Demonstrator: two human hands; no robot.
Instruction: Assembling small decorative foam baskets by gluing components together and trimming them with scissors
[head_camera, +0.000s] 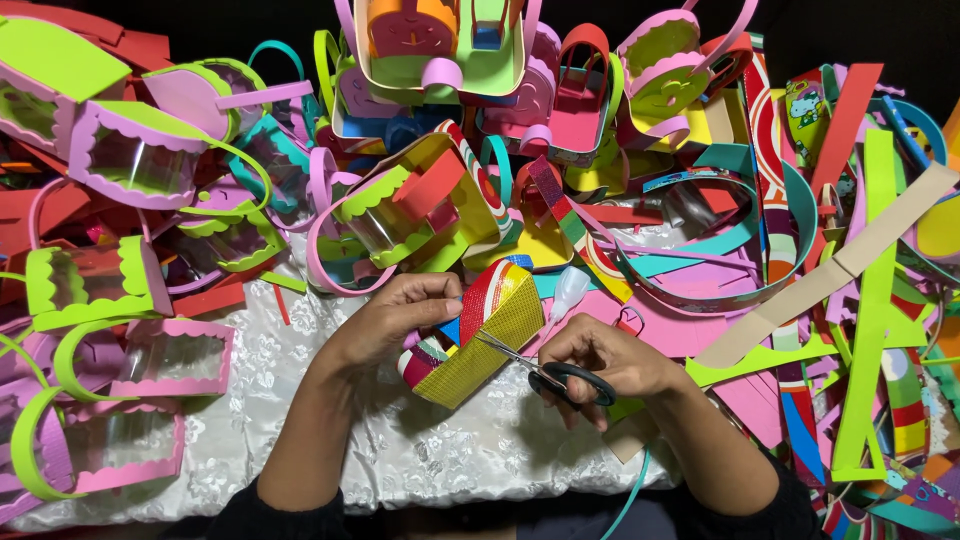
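- Looking down from a head camera at two bare hands working over a white flowered cloth (420, 440), which serves as the landmark for every place below.
- At the middle of the cloth's far edge, the left hand (395, 315) pinches a folded foam piece (480, 335); its fingers are curled close together, with thumb and fingertips pressed on the piece's upper left corner.
- The foam piece has a glittery yellow face, a red and white striped band along its top, and a small blue patch near the left fingers. It is held tilted just above the cloth.
- Just right of the piece, over the cloth's right part, the right hand (610, 365) grips black-handled scissors (545, 368); its fingers are folded narrowly through and around the handle loops.
- The scissor blades point left and touch the yellow face of the foam piece. Whether the blades are parted cannot be told.
- Beyond the cloth's far edge lies a heap of bright foam baskets (420, 205) in pink, green, yellow and blue.
- Left of the cloth sit pink and green boxes with clear windows (140, 160), several with looped handles.
- Right of the cloth spreads a tangle of loose foam strips (870, 300), green, red, teal and tan.
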